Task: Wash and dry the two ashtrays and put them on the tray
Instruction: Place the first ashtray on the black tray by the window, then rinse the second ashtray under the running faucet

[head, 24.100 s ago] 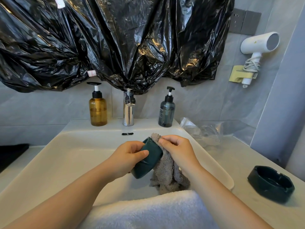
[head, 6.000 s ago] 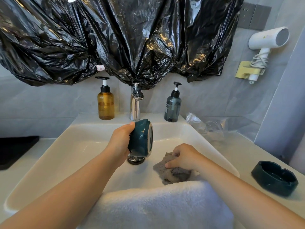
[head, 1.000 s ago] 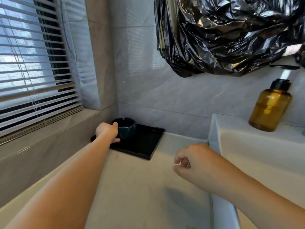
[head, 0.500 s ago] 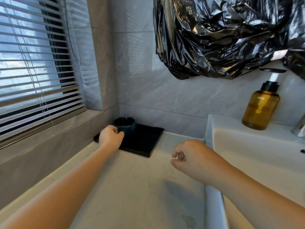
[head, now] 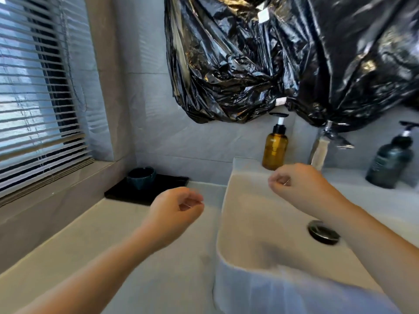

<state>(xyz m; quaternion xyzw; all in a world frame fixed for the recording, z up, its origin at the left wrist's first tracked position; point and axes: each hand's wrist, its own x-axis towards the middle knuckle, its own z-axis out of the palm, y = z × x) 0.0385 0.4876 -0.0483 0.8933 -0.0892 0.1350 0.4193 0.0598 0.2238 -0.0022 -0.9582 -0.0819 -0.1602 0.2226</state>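
Left hand and right hand raised, fingers loosely curled, empty; teal ashtray upright on black tray

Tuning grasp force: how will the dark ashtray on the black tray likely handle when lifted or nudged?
The ashtray looks thick-walled and glazed, so probably rigid, heavy for its size and chippable. It sits squat and flat on the tray, so it is unlikely to tip or roll. The glossy finish suggests it may slide when pushed.
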